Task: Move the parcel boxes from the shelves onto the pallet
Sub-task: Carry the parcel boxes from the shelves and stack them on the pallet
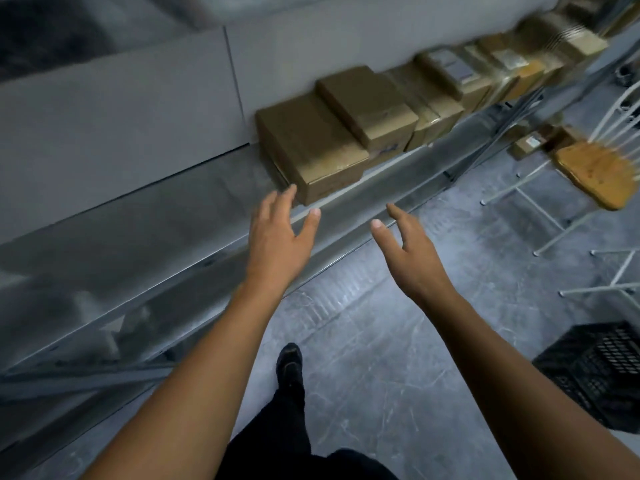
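With the left hand point(277, 233) and right hand point(405, 244) spread empty, dragging the large brown cardboard box point(311, 147) may topple the smaller brown cardboard box point(367, 102) seemingly atop it.

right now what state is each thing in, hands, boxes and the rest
large parcel box, closed, on the shelf
smaller parcel box, closed, stacked higher, just behind it
left hand, open, by the large parcel box's near corner, holding nothing
right hand, open, holding nothing
chair, standing on the floor
black crate, upright on the floor
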